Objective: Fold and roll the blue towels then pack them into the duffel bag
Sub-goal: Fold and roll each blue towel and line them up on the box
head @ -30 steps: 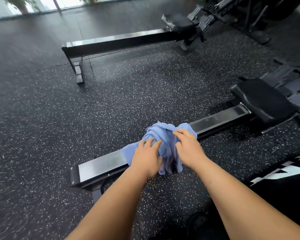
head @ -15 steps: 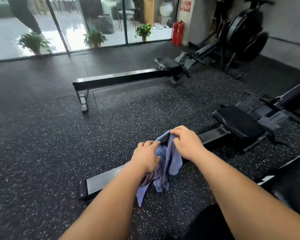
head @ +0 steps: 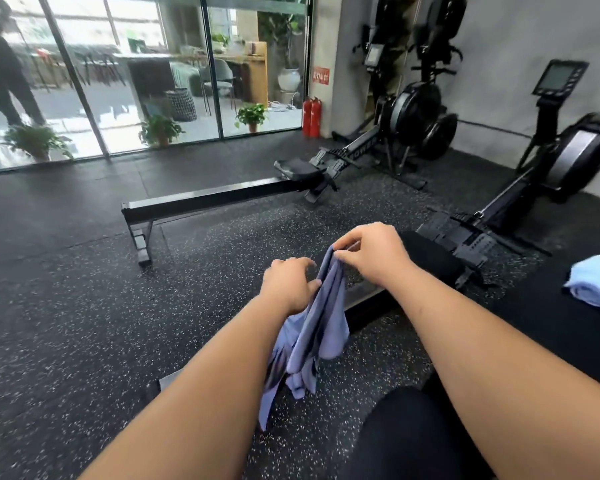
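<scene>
Pinches the top edge of the blue towel (head: 317,327) with the right hand (head: 371,252) and grips its bunched side lower with the curled left hand (head: 288,284). Holds it hanging crumpled between the forearms, above the speckled floor (head: 84,323) and the rowing machine rail (head: 364,293). Shows also a lighter towel (head: 593,284) lying at far right.

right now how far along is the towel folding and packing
Early on. Done, perhaps: a lighter blue towel lies bundled, possibly rolled, on a black surface at the right edge. In hand: the left hand and right hand both grip a blue towel, which hangs loose and unfolded. Left: folding and rolling this one, then packing; no duffel bag is clearly in view.
</scene>
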